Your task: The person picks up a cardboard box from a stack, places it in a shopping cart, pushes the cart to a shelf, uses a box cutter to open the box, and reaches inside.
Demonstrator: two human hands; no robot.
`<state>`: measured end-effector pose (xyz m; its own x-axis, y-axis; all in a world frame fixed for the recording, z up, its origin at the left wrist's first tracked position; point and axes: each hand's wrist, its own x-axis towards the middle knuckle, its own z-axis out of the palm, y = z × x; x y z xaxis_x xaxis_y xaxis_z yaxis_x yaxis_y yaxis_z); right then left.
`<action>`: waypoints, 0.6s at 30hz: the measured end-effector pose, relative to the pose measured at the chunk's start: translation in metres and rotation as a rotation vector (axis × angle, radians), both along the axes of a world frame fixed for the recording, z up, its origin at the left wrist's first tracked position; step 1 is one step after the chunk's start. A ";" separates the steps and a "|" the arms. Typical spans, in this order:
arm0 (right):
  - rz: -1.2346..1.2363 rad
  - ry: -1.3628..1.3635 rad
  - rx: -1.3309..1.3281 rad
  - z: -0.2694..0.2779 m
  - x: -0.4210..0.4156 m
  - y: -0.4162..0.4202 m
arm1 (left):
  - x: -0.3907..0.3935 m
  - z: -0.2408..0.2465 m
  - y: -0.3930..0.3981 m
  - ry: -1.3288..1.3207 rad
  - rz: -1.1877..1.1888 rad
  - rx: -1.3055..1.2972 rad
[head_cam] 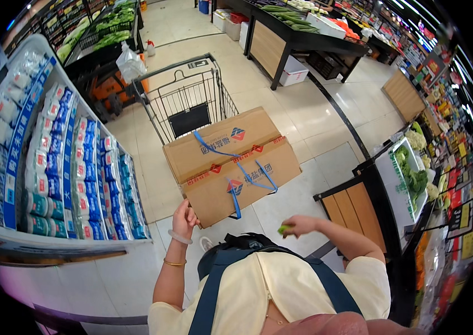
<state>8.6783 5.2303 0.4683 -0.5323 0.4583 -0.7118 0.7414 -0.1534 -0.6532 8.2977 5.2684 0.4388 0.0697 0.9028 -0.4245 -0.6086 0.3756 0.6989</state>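
A large brown cardboard box [236, 167], taped along the middle, bears printed writing and a red and blue emblem. Blue strapping [251, 178] lies loosely across its top. My left hand [185, 216] has its fingers curled on the near left corner of the box. Beyond the box stands a black wire shopping cart [190, 96]; the box hides its near part, and how it supports the box cannot be made out. Off to the right, apart from the box, my right hand [301, 226] pinches a small green object [284, 229], blurred.
Shelves of wrapped paper goods [89, 184] line the left side. A vegetable stand [270, 42] stands at the far side. On the right, a crate of greens [408, 180] sits by a wood-panelled counter [353, 213]. A pallet jack [112, 94] is left of the cart.
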 end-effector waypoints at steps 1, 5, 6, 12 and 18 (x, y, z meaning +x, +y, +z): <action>-0.043 0.053 -0.016 -0.006 -0.009 -0.013 | -0.001 0.006 0.001 0.083 -0.013 -0.012; -0.013 -0.031 0.001 -0.027 -0.026 -0.045 | -0.008 0.036 0.008 0.436 -0.122 0.189; 0.032 -0.041 0.143 -0.064 -0.018 -0.062 | -0.002 0.051 0.008 0.490 -0.152 0.213; 0.264 -0.230 0.259 -0.080 -0.023 -0.065 | 0.013 0.077 0.009 0.656 -0.568 0.512; 0.021 0.111 0.213 -0.053 -0.002 -0.050 | 0.039 0.078 -0.016 0.830 -0.864 0.697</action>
<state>8.6768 5.1801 0.4154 -0.6129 0.5801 -0.5365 0.6646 0.0112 -0.7471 8.3369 5.2520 0.5170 0.6608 0.7438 -0.1004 0.3177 -0.1560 0.9353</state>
